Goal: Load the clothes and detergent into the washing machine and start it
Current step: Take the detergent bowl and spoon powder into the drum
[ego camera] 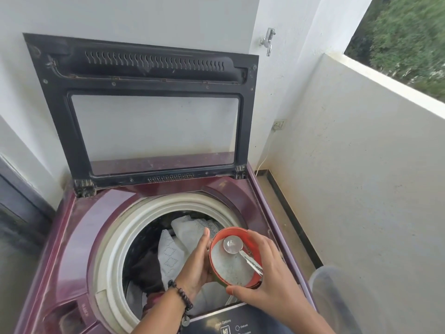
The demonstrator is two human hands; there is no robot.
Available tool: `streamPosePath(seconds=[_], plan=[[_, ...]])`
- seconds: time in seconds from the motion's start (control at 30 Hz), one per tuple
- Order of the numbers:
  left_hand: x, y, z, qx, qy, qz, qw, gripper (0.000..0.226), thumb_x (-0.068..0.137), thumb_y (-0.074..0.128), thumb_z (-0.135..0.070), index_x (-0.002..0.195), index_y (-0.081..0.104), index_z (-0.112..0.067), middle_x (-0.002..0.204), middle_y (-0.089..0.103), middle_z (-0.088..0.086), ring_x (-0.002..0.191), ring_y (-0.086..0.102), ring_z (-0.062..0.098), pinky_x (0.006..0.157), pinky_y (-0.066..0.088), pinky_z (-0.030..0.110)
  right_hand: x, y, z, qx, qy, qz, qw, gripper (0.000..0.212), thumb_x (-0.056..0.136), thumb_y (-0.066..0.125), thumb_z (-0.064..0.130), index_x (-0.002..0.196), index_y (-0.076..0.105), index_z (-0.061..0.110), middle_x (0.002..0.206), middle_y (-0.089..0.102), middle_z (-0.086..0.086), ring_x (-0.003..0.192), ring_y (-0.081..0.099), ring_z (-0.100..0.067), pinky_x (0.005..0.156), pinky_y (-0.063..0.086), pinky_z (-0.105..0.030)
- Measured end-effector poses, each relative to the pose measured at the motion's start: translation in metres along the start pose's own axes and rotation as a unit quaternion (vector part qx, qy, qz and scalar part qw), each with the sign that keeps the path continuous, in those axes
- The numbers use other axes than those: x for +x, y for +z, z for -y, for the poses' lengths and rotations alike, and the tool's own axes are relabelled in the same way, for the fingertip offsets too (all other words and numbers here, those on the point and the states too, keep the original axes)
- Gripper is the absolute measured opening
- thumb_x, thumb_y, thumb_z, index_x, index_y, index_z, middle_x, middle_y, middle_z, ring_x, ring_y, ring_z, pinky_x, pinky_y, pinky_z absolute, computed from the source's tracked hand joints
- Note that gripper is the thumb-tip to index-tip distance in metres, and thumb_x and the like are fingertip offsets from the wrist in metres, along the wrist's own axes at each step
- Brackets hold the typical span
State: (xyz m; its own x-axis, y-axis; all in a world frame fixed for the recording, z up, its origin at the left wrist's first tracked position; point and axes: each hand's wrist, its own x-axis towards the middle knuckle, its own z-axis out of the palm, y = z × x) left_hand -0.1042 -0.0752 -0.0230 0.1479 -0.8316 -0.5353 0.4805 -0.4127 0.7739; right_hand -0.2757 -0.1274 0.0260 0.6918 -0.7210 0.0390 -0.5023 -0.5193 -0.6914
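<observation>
On the balcony, against the white wall, the maroon washing machine (72,239) stands with its dark lid (144,112) propped upright. Down in the drum, white and dark clothes (173,249) lie piled. Over the drum's right edge, the left hand (196,263) cups an orange detergent tub (234,256), fingers curled round its side. The right hand (267,276) wraps the tub's other side, a metal spoon (237,250) resting on the powder.

The maroon washer (72,237) stands lid up, white and dark clothes (173,251) in its drum. Over the near right rim, an orange tub (251,239) of white detergent (228,263) holds a metal spoon (232,245).
</observation>
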Motion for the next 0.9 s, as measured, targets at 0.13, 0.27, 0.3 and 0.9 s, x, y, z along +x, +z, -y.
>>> streamPosePath(seconds=[0.13, 0.27, 0.3, 0.9], plan=[[0.000, 0.000, 0.000, 0.037, 0.013, -0.026, 0.999, 0.079, 0.085, 0.026, -0.074, 0.111, 0.071, -0.014, 0.102, 0.074, 0.018, 0.102, 0.068, 0.039, 0.087, 0.058, 0.050, -0.002, 0.000, -0.003, 0.005, 0.011, 0.004, 1.000, 0.096, 0.060, 0.078, 0.060, 0.140, 0.028, 0.040, 0.141, 0.028, 0.020, 0.131, 0.033, 0.005, 0.103, 0.035, -0.012], [0.003, 0.000, 0.002, 0.068, 0.023, -0.069, 0.995, 0.060, 0.098, 0.032, -0.058, 0.108, 0.068, -0.012, 0.088, 0.076, 0.011, 0.081, 0.073, 0.030, 0.074, 0.061, 0.039, -0.004, -0.004, -0.006, -0.019, 0.012, 0.008, 1.000, 0.077, 0.059, 0.076, 0.067, 0.124, 0.040, 0.048, 0.140, 0.019, 0.026, 0.128, 0.027, 0.013, 0.097, 0.036, -0.008], [0.004, -0.001, 0.003, 0.073, 0.029, -0.085, 0.993, 0.050, 0.100, 0.040, -0.050, 0.107, 0.067, -0.008, 0.078, 0.075, 0.006, 0.068, 0.071, 0.023, 0.065, 0.059, 0.035, -0.004, -0.005, -0.006, -0.023, 0.013, 0.011, 1.000, 0.072, 0.059, 0.075, 0.068, 0.120, 0.043, 0.048, 0.139, 0.015, 0.030, 0.128, 0.022, 0.016, 0.095, 0.036, -0.007], [0.004, 0.018, 0.008, 0.232, 0.177, -0.237, 0.927, 0.050, 0.096, 0.043, -0.046, 0.074, 0.070, -0.010, 0.061, 0.070, -0.001, 0.057, 0.065, 0.007, 0.061, 0.050, 0.025, -0.019, -0.043, -0.032, 0.024, 0.017, -0.026, 0.999, 0.061, 0.057, 0.077, 0.064, 0.109, 0.055, 0.040, 0.138, 0.023, 0.027, 0.123, 0.032, 0.016, 0.093, 0.031, -0.001]])
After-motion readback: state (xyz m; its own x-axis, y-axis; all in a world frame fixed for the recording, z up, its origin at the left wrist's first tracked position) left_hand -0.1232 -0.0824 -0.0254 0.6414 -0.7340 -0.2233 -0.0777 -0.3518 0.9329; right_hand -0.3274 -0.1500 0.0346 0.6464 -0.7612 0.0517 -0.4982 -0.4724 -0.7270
